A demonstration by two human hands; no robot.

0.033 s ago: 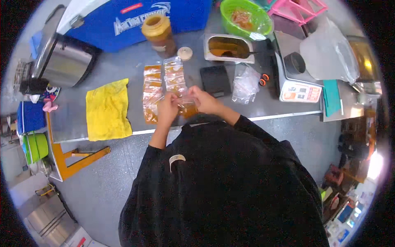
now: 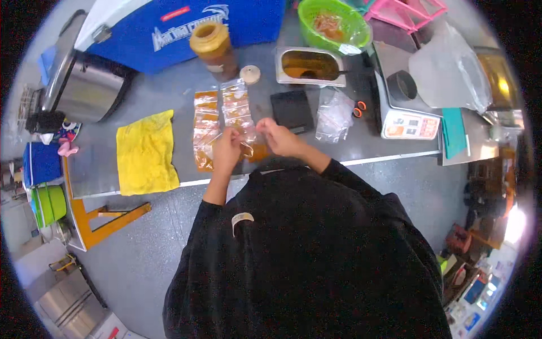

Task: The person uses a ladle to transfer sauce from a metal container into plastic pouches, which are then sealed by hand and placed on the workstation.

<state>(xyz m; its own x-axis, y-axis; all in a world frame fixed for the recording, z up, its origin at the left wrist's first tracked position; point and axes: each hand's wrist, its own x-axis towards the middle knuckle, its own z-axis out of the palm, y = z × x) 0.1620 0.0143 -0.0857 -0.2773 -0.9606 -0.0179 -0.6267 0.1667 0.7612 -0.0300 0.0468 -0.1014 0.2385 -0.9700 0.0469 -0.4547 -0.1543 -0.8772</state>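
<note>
My left hand (image 2: 227,148) is closed, its fingertips pinching the clear top edge of a small zip bag. That bag (image 2: 258,152) has orange-brown sauce in its lower part and lies near the table's front edge. Just right of it is my right hand (image 2: 283,140), its fingers bent and drawn together; whether anything thin is between them is too small to tell. Two columns of similar filled bags lie beyond: a left column (image 2: 206,118) partly behind my left hand, and a right column (image 2: 236,104). Empty clear bags (image 2: 334,116) are piled to the right.
Nearby are a yellow cloth (image 2: 145,152), a sauce jar (image 2: 213,48), its white lid (image 2: 250,74), a dark flat square object (image 2: 292,111) and orange-handled scissors (image 2: 359,108). Farther back stand a metal sauce tray (image 2: 279,70), a green basket (image 2: 307,28) and a blue cooler (image 2: 130,39).
My right hand has come away from my left, so the fingertips are farther apart. The left hand keeps its pinch on the zip bag. The whole view has shifted slightly.
</note>
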